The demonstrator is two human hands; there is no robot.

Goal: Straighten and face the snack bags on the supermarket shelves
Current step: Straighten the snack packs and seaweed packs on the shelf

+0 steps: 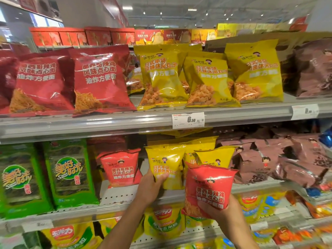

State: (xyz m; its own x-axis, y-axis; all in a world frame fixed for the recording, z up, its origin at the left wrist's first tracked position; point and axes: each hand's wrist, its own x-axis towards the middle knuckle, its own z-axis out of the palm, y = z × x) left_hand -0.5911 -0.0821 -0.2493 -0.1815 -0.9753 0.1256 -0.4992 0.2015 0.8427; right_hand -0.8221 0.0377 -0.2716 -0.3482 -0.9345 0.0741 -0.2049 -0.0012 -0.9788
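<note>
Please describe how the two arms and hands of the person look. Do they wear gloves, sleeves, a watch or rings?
Both forearms are bare as far as the picture shows: no sleeves are visible. The left hand and the right hand wear no gloves. No watch, bracelet or ring can be seen on the visible parts, though the bags hide most fingers.

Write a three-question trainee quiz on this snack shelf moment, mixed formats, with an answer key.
1. True or false: the left hand grips a yellow bag standing on the shelf.
2. The right hand holds a bag of which colour? A green, B red, C brown.
3. Fill in: the price tag under the upper yellow bags reads ____.

Key: 1 true; 2 B, the red bag; 3 6.50.
</note>
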